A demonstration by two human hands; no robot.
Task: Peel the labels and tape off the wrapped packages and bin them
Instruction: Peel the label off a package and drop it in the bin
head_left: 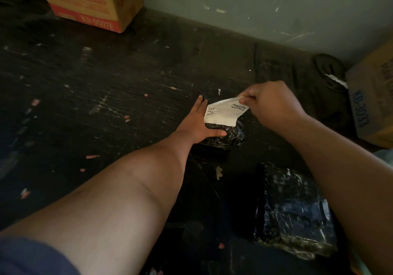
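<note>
A small package wrapped in black plastic (225,135) lies on the dark floor at the centre. My left hand (200,121) presses flat on its left side, fingers spread. A white printed label (223,113) is half lifted off the package top. My right hand (270,100) pinches the label's upper right corner and holds it raised, while the label's lower edge still sits on the wrap. A second, larger black-wrapped package (297,213) lies nearer to me on the right, partly hidden by my right forearm.
A cardboard box with red print (93,2) stands at the back left by the wall. Another cardboard box with blue print (374,104) stands at the right. A dark round object (329,70) lies beside it. Small paper and tape scraps litter the floor (85,96).
</note>
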